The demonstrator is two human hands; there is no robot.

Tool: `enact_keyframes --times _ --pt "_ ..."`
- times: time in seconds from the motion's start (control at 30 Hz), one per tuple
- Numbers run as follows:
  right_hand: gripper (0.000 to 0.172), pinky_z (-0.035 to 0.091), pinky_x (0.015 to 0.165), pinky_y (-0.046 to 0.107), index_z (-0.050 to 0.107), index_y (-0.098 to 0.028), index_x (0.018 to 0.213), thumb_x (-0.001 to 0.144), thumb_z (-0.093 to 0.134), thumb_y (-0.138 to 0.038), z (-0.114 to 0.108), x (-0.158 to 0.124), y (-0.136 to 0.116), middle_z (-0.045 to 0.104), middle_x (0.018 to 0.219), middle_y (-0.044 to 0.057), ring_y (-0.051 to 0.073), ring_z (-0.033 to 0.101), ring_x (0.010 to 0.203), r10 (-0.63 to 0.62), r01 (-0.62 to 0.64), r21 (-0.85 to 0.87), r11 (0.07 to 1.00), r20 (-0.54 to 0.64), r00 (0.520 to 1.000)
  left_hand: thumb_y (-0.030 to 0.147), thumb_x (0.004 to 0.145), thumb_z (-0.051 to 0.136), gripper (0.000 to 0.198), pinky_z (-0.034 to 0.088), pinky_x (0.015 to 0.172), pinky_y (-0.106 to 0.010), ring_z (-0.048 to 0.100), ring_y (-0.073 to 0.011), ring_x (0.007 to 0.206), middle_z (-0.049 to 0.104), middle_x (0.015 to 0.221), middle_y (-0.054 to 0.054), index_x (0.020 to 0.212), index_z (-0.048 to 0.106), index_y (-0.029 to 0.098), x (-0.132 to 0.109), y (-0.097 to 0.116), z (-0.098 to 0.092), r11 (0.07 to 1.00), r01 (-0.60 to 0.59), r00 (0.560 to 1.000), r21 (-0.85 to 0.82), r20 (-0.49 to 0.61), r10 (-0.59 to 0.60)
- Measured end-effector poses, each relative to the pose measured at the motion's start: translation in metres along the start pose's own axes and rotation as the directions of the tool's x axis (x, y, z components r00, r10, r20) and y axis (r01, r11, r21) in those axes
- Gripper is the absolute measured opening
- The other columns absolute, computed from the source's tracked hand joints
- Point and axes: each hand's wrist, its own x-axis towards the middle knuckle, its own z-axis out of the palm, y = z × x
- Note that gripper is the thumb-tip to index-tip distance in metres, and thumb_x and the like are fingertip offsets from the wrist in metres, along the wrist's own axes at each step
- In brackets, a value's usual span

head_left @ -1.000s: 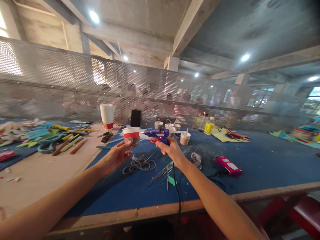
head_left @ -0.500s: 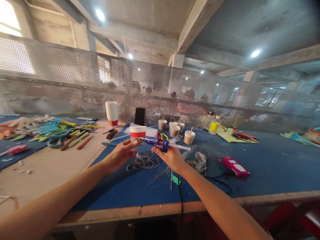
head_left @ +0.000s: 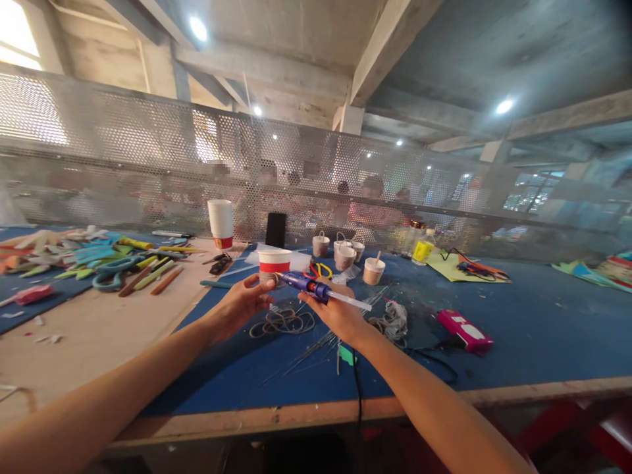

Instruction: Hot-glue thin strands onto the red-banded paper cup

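A red-and-white paper cup (head_left: 274,266) is upright in my left hand (head_left: 241,301), whose fingers and thumb close on its lower left side. Grey-brown cord shows at the cup's lower part, partly hidden by the fingers. My right hand (head_left: 340,309) grips a blue hot glue gun (head_left: 307,284), and a translucent glue stick (head_left: 351,301) juts from its back end. The gun's nozzle points left and meets the cup's lower side near my left fingertips; whether it touches cannot be made out. Beneath the hands lies a loose coil of cord (head_left: 286,322) on the blue mat.
Behind the glue gun are yellow-handled scissors (head_left: 323,270) and several small cord-wrapped cups (head_left: 344,257). A stack of paper cups (head_left: 220,224) and a phone (head_left: 276,229) stand farther back. Tools lie left, with teal scissors (head_left: 109,273); a magenta box (head_left: 465,330) is right.
The glue gun has tilted, its back end dropping and its nozzle shifting slightly along the cup. The cup has moved a little to the right.
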Motion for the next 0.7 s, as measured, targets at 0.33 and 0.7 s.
enact_keyframes --times 0.33,0.7 --pt "0.036 0.042 0.06 0.029 0.067 -0.022 0.096 0.106 0.055 -0.054 -0.0023 0.0011 -0.0024 0.075 0.083 0.004 0.02 0.07 0.074 -0.013 0.015 -0.038 0.999 0.036 0.999 0.02 0.075 0.095 0.031 0.059 0.058 -0.019 0.07 -0.0101 0.063 0.079 0.099 -0.007 0.101 0.078 0.016 0.0069 -0.0059 -0.0077 1.0 -0.012 1.0 0.027 -0.003 0.012" --pt "0.03 0.044 0.059 0.028 0.064 -0.021 0.097 0.106 0.059 -0.05 -0.0012 0.0026 -0.0018 0.067 0.101 0.007 0.02 0.068 0.087 -0.046 0.048 -0.119 0.992 0.02 0.999 0.021 0.073 0.096 0.032 0.059 0.06 -0.018 0.07 -0.0085 0.062 0.078 0.097 -0.005 0.1 0.078 0.016 0.0048 -0.0056 -0.0067 0.999 -0.028 1.0 0.034 0.002 0.028"
